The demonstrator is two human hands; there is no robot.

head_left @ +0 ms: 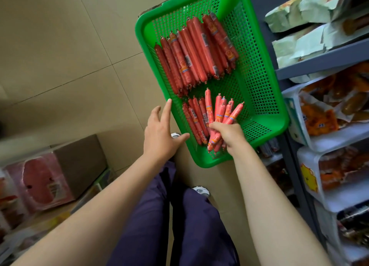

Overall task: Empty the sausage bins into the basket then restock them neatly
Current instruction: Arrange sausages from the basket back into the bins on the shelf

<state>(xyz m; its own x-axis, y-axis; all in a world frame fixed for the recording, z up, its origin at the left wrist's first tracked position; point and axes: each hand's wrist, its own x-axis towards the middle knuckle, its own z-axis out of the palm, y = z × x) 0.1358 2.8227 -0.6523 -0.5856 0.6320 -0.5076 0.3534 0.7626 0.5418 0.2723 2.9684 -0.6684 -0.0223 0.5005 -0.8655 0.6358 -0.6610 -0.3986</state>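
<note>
Head view, looking down. The right hand [227, 135] reaches in from 5 o'clock over the near rim of the green basket [265, 114]; its grip is clamped around a fanned bundle of short sausages [223, 114], whose upper ends spread toward 12 and 1 o'clock and whose lower ends project below the fist. The left hand [159, 134] extends from 7 o'clock with fingers straight and spread, its grip apart and holding nothing; the forefinger tip lies at the basket's left rim and the thumb points toward 3 o'clock, close to the same rim.

Within the basket, a row of short sausages [194, 119] lies flat just at 9 o'clock of the held bundle, and a stack of long sausages [196, 52] fills the far half toward 12 o'clock. The basket's right-hand floor, at 3 o'clock of both groups, shows bare mesh.

The basket's right rim sits just beside the grey shelving [323, 64] loaded with packaged snacks [319, 118]. Tiled floor [65, 56] lies open at 9 to 11 o'clock; a cardboard box [79, 162] stands at 8 o'clock.
</note>
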